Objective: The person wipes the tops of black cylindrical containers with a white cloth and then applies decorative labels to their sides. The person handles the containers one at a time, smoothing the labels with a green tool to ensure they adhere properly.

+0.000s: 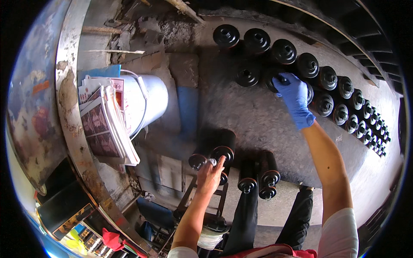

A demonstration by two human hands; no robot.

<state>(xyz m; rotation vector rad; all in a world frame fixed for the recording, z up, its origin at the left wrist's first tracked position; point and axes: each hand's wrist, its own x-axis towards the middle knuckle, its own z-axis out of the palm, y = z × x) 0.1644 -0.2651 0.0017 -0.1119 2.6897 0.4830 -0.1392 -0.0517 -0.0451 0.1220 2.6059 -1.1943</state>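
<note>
Gloved right hand (pixel 294 96) closed on a black roller (pixel 275 79) among upright rollers on the floor, bare left hand (pixel 211 174) gripped around a roller shaft (pixel 211 162) on a stand (pixel 202 195).

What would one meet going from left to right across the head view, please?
Stack of printed papers → white bucket → bare left hand on a black roller's shaft → blue-gloved right hand → rows of upright black rollers.

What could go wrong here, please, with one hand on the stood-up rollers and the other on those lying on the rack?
The gloved right hand presses one roller in the upright black rollers; standing close together, a nudged neighbour might topple. The bare left hand grips a shaft of the lying rollers, which might roll and pinch it.
</note>
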